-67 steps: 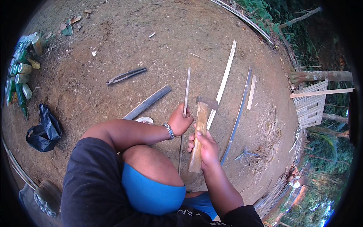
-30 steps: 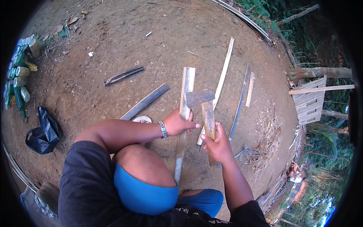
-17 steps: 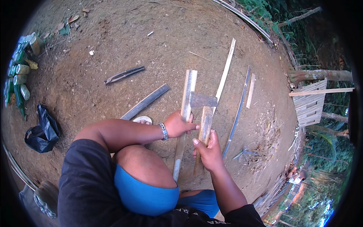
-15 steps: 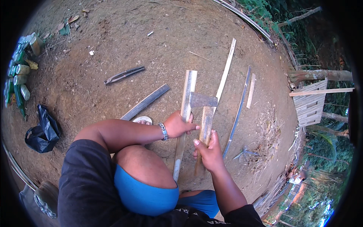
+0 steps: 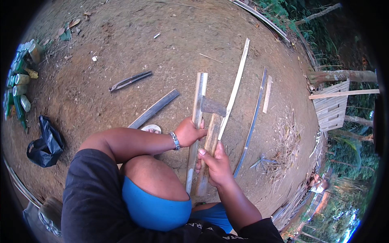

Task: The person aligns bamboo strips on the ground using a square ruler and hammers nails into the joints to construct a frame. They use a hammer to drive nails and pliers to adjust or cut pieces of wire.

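My left hand [image 5: 189,132] is closed round a long split bamboo strip [image 5: 199,90], which runs from beside my bent knee out over the dirt. My right hand [image 5: 216,163] grips the thick wooden handle of a hatchet [image 5: 211,133]. The dark metal hatchet head [image 5: 213,106] points left, its edge at the side of the bamboo strip just beyond my left fingers. Whether the edge cuts into the bamboo is too fine to make out. Part of the handle is hidden behind my right fingers.
On the dirt lie pincers [image 5: 130,81], a dark bamboo piece [image 5: 156,108], a pale strip [image 5: 236,87] and a long thin dark strip [image 5: 254,121]. A black plastic bag [image 5: 45,141] and several bottles and jars [image 5: 21,90] are at left. Dry shavings [image 5: 289,141] lie right.
The hatchet and my right hand have shifted slightly left, and the handle leans a little more. My left hand keeps its hold on the bamboo. The whole view has shifted slightly.
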Tool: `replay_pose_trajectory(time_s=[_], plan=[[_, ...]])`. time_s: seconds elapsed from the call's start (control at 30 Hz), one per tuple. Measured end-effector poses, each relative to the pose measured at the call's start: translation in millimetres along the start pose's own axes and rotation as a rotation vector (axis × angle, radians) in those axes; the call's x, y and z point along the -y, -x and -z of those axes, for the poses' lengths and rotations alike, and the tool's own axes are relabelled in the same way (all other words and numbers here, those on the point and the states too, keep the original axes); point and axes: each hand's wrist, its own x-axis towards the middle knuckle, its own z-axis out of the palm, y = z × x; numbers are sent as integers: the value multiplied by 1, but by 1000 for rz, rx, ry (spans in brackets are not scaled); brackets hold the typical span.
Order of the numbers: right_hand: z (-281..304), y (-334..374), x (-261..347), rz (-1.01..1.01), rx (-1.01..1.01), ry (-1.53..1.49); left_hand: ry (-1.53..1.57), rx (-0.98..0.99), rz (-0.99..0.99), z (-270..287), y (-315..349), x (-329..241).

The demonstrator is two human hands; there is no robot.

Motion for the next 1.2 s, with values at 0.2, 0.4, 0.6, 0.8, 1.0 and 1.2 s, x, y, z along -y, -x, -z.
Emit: replay_pose_trajectory(time_s=[0.2, 0.4, 0.6, 0.8, 1.0, 1.2], plan=[[-13, -4, 1, -126, 168, -594, -105, -96, -154, -6, -9, 13], [-50, -11, 17, -161, 103, -876, -10, -137, -171, -11, -14, 5], [-69, -24, 25, -83, -42, -789, 98, -150, 25, -5, -19, 11], [-65, -29, 29, 46, -142, -340, 129, -182, 27, 0, -30, 46], [-52, -42, 27, 104, -182, 45, -177, -222, -165, 0, -35, 61], [-20, -45, 34, 92, -133, 62, -143, -245, -63, -5, -14, 11]])
